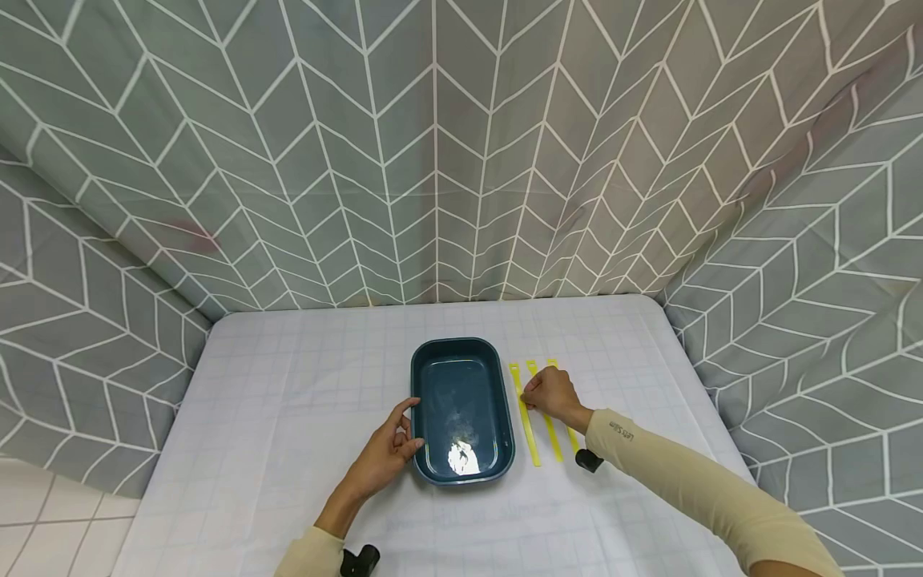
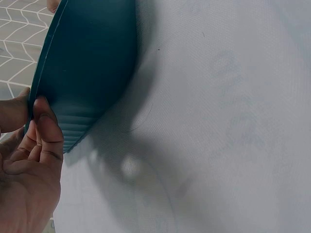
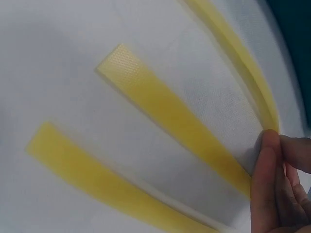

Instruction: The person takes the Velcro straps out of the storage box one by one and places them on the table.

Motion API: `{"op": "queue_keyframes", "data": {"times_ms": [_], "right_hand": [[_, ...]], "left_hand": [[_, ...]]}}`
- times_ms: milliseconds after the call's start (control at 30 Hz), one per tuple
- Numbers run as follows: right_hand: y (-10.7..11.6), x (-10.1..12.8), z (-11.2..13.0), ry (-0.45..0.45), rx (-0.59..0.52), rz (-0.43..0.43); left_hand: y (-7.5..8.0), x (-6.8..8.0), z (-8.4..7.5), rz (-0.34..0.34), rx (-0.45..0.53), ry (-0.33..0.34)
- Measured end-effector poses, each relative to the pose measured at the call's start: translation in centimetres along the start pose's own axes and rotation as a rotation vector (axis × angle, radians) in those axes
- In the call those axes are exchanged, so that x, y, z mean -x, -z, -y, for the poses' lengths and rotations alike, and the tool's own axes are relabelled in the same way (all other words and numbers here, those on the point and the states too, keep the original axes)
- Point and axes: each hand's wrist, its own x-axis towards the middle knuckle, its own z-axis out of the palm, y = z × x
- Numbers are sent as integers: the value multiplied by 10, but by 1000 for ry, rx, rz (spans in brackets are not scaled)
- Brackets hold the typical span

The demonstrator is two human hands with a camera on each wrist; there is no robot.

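Three yellow strips (image 1: 541, 413) are laid side by side on the bench (image 1: 274, 385), just to the right of a dark teal rectangular tray (image 1: 461, 410). The strip nearest the tray (image 3: 243, 58) is pinched near its far end between the thumb and fingertips (image 3: 269, 160) of the right hand (image 1: 550, 393), and in the right wrist view that end appears lifted slightly off the cloth. The middle strip (image 3: 170, 114) and the outer strip (image 3: 97, 177) lie flat beside it, untouched, each with a textured end.

The tray stands empty, a glare patch showing on its glossy floor. Its left rim is gripped by the left hand (image 1: 385, 457): the thumb is hooked over the edge and the fingers (image 2: 46, 128) are curled against the ribbed outer wall, as the left wrist view shows.

The step in hand is judged to be the pick-up of the first strip, with the tray steadied for it. The next move would call for the pinch to be kept firm while the thin, limp strip is raised clear of its neighbours, so that none is dragged along.

The bench is covered with a pale checked cloth, and a grey curtain with a white chevron pattern (image 1: 461, 160) is hung behind and to both sides of the tray.
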Motion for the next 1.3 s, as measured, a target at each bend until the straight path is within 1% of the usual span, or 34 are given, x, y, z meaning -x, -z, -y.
{"op": "queue_keyframes", "data": {"times_ms": [300,433,600,733,833,933,1033,1100,1200,1300], "right_hand": [[-2,2,-2,20,43,-11],[-3,3,0,20,29,-18],[-2,4,8,53,8,-30],[5,3,16,100,-9,-54],[10,-1,20,143,-16,-84],[13,-7,22,175,-8,-126],[15,-9,26,209,-4,-159],[15,-9,28,241,-4,-164],[14,-7,32,282,27,-165],[12,-7,35,297,85,-171]], "left_hand": [[-1,-1,2,5,-1,9],[0,-1,3,5,-6,0],[4,-2,3,11,-70,-6],[8,-4,5,-11,-121,-22],[11,-7,6,-53,-149,-35],[16,-11,4,-116,-216,-73],[21,-15,1,-192,-343,-143],[24,-16,-1,-242,-425,-186],[29,-18,-5,-302,-524,-213],[35,-21,-11,-343,-624,-224]]}}
